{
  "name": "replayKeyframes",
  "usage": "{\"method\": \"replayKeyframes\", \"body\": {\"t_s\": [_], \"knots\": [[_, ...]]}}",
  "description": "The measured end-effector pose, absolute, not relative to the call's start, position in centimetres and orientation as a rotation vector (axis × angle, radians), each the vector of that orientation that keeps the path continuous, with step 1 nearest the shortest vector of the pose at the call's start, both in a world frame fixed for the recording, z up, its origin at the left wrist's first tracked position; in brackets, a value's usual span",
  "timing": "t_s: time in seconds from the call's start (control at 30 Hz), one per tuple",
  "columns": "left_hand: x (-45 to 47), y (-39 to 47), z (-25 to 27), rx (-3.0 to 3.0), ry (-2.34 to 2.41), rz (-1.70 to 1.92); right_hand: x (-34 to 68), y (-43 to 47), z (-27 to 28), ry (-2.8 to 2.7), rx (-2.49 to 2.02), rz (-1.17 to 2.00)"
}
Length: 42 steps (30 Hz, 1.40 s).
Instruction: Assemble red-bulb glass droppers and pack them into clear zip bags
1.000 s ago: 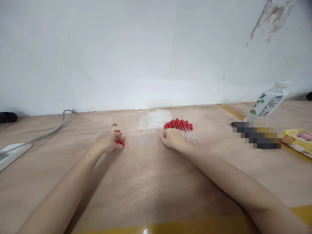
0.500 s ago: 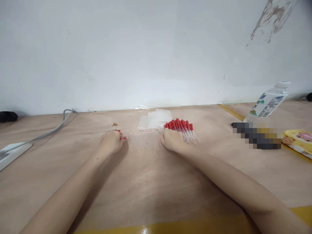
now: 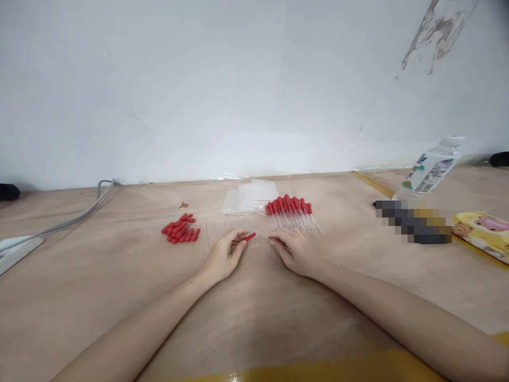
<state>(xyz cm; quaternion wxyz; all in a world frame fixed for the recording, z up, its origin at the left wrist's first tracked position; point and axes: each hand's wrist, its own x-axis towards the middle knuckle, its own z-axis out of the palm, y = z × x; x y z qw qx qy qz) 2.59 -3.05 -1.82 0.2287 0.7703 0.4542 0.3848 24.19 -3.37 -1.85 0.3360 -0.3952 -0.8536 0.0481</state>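
Between thumb and fingers, my left hand (image 3: 226, 253) pinches a red rubber dropper bulb (image 3: 249, 236). Facing it, my right hand (image 3: 293, 249) grips a thin clear glass dropper tube (image 3: 262, 235), whose end points at the bulb with a small gap between them. A row of loose glass tubes (image 3: 217, 225) lies just behind my hands, partly covered by the left one. Loose red bulbs (image 3: 178, 229) form a pile at the left. Droppers with red bulbs fitted (image 3: 289, 206) lie side by side behind my right hand.
White sheets (image 3: 254, 193) lie behind the tubes, near the wall. At the right are a tilted plastic bottle (image 3: 431, 167), a blurred-out dark object (image 3: 413, 220) and a yellow packet (image 3: 483, 227). A grey cable (image 3: 75, 218) runs to a white strip (image 3: 19, 252) on the left.
My left hand has come from the bulb pile to the middle, carrying one red bulb. My right hand has lifted a glass tube from the row and turned it toward the bulb.
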Motion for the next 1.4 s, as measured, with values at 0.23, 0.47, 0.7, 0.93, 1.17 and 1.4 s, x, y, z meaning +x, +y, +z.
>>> {"method": "replayKeyframes", "body": {"t_s": [0.23, 0.47, 0.7, 0.93, 1.17, 1.4], "knots": [[2.6, -3.0, -2.3, 2.057, 1.118, 1.061, 23.7, -3.4, -1.7, -2.251, -0.925, 0.123], [2.6, -2.5, -2.9, 1.949, 1.145, 1.111, 24.0, -3.4, -1.5, -2.207, -1.004, 0.117], [3.0, -2.8, -2.0, 1.765, 1.195, 1.093, 23.6, -3.1, -2.2, -2.153, -0.998, 0.103], [3.0, -2.5, -1.8, 1.637, 1.225, 1.096, 23.6, -3.4, -1.9, -2.191, -0.913, 0.114], [2.9, -2.7, -2.3, 1.76, 1.212, 1.087, 23.2, -3.6, -1.6, -2.222, -0.908, 0.169], [2.7, -2.2, -3.0, 1.955, 1.188, 1.216, 23.3, -3.4, -1.9, -2.199, -0.907, 0.196]]}}
